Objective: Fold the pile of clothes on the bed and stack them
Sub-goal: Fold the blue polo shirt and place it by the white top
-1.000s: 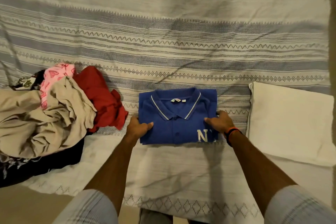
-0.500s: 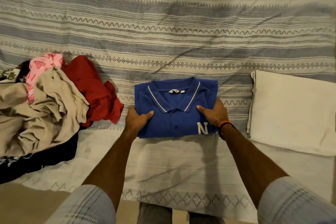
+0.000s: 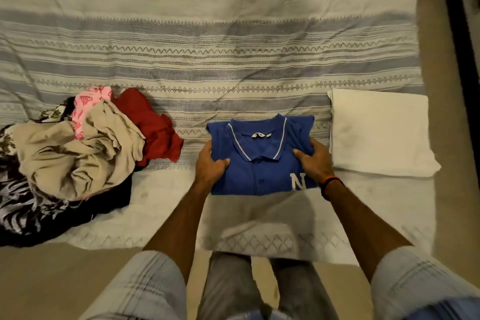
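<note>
A folded blue polo shirt (image 3: 259,163) with a white-trimmed collar and a white letter N is held just above the bedspread. My left hand (image 3: 210,165) grips its left edge, thumb on top and fingers underneath. My right hand (image 3: 314,161) grips the right edge the same way, an orange band on the wrist. A pile of unfolded clothes (image 3: 78,153) lies at the left: beige, red, pink and dark patterned pieces. A folded white cloth (image 3: 379,132) lies flat at the right, next to the shirt.
The striped grey and white bedspread (image 3: 207,60) covers the bed and runs far back. Its near edge (image 3: 259,244) hangs in front of my legs. A dark vertical edge (image 3: 457,60) stands past the bed's right side.
Both hands have closed round the shirt's sides and lifted it slightly off the bed. The shirt has shifted a little toward the white cloth at the right.
</note>
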A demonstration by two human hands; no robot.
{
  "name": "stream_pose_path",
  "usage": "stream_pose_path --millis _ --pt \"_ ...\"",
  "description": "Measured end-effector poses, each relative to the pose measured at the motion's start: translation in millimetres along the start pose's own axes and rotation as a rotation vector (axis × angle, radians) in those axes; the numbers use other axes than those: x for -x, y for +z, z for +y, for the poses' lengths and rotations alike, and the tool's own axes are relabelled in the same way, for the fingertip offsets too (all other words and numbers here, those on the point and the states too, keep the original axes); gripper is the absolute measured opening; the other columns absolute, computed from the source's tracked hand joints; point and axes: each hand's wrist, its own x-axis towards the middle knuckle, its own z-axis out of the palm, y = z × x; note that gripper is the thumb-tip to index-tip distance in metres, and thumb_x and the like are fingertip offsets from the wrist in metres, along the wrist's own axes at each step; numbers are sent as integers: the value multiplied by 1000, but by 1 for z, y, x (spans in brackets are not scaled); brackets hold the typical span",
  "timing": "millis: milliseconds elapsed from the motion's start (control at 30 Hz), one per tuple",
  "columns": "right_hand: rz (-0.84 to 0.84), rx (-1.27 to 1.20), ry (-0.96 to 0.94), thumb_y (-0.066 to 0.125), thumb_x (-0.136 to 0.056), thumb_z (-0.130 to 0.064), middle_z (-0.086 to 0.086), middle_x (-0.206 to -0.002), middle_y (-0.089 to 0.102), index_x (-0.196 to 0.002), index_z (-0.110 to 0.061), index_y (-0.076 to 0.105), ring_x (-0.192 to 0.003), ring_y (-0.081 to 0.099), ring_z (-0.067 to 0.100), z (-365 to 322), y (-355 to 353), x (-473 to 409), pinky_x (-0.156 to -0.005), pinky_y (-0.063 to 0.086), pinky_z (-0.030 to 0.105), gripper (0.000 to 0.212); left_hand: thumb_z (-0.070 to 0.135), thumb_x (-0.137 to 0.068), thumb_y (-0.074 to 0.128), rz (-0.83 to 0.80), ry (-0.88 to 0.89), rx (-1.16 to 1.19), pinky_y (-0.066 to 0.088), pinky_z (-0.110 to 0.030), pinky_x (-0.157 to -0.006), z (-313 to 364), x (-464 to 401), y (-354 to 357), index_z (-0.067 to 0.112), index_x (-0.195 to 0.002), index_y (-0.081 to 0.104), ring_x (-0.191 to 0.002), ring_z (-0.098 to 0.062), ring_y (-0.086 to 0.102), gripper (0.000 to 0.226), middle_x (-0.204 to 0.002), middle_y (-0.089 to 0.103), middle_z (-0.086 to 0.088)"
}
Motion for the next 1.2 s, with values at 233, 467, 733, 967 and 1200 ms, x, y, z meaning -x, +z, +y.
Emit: stream_pose_path --millis 233,467,733,967,1200 --pt "47 -21 -23 67 -88 -8 4 -109 68 -121 -9 65 -100 62 23 45 -69 43 -87 50 35 33 7 -79 74 -34 20 -15 51 -50 -99 -2 64 58 17 -142 47 -118 -27 58 70 -135 59 -5" --pt "52 -53 10 67 -89 -12 11 -112 70 -116 -12 67 -103 64 31 125 -143 76 -90 52 42 28 -3 -79 72 -31 58 -30 54 -46 -94 -20 131 141 13 -138 51 -113 -27 61 64 -127 63 -6" --pt "96 -88 61 66 -90 -11 9 -115 69 -121 -12 66 -101 62 24 200 -223 104 -85 46 31 31 0 -82 71 -84 47 -63 49 -32 -85 -31 184 234 13 -137 49 -106 -16 56 61 -123 58 2" --pt "149 -152 100 67 -90 -11 0 -107 67 -114 -17 65 -104 64 28 241 -259 96 -93 53 48 25 -1 -81 72 -91 74 -77 54 -41 -93 -33 178 283 15 -136 51 -109 -20 61 61 -127 62 -2" --pt "126 162 253 67 -88 -10 22 -135 54 -137 2 44 -121 54 40 268 -260 83 -99 46 44 56 10 -82 76 -138 -180 -333 44 -47 -106 -48 167 292 11 -151 26 -131 -33 48 85 -149 43 -15"
